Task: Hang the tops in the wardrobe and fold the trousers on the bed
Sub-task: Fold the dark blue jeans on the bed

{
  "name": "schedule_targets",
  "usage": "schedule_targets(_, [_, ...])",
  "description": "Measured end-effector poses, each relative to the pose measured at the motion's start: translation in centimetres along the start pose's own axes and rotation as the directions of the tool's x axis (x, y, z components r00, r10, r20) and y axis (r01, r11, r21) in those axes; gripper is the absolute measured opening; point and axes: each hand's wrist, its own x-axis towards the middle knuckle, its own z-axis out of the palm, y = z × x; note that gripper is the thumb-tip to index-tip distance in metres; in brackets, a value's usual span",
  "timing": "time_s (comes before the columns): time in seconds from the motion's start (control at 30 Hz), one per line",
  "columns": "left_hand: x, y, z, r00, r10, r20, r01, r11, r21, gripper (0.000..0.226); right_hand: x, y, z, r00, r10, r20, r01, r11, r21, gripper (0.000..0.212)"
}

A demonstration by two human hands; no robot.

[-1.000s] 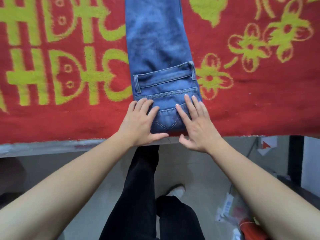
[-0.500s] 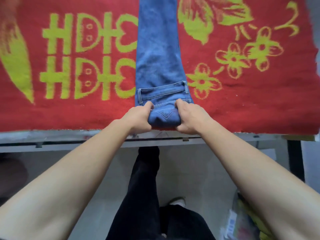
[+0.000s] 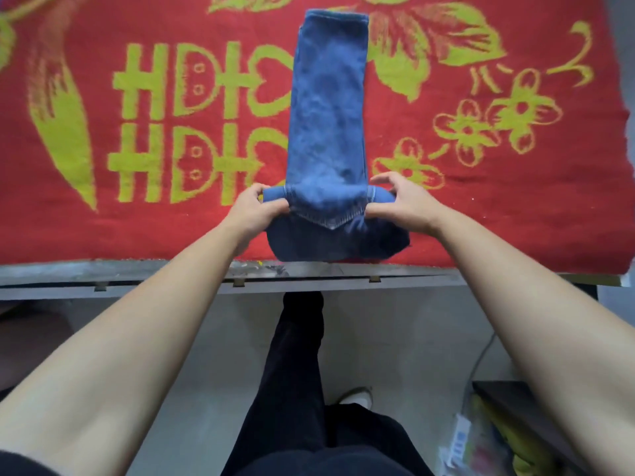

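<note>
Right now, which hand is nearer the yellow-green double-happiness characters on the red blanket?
Left. The left hand grips the rolled end of the jeans right at the near corner of the characters. The right hand grips the opposite end, across the jeans from them.

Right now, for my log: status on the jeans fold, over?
Left hand, right hand: both pinch rolled waist end of jeans. Legs flat on blanket, pointing away. Nothing in the way.

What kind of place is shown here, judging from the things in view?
Probably a bedroom at home: a red patterned blanket lies over a grey bed frame, and the left hand and right hand grip blue jeans being folded on it.
</note>
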Motion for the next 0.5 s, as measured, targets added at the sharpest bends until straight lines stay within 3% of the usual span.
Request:
schedule_targets(0.13, [7.2, -0.1, 1.3, 0.990, -0.027, -0.136, 0.016, 0.996, -0.083, 0.030, 6.9, -0.4, 0.7, 0.968, 0.119, -0.221, -0.088, 0.985, 0.145, 0.053])
schedule_targets(0.23, [11.8, -0.7, 2.5, 0.980, -0.026, -0.200, 0.029, 1.000, 0.012, 0.037, 11.5, 0.0, 2.6, 0.929, 0.109, -0.354, -0.097, 0.994, 0.052, 0.051])
schedule_targets(0.37, [15.9, -1.5, 3.8, 0.938, 0.139, -0.318, -0.024, 0.940, 0.340, 0.030, 16.3, 1.2, 4.6, 0.853, 0.155, -0.499, -0.220, 0.972, -0.075, 0.052])
schedule_targets(0.5, [18.0, -1.0, 4.7, 0.867, 0.318, -0.384, -0.155, 0.904, 0.399, 0.032, 18.9, 1.5, 4.5, 0.747, 0.076, -0.661, -0.211, 0.969, -0.128, 0.048])
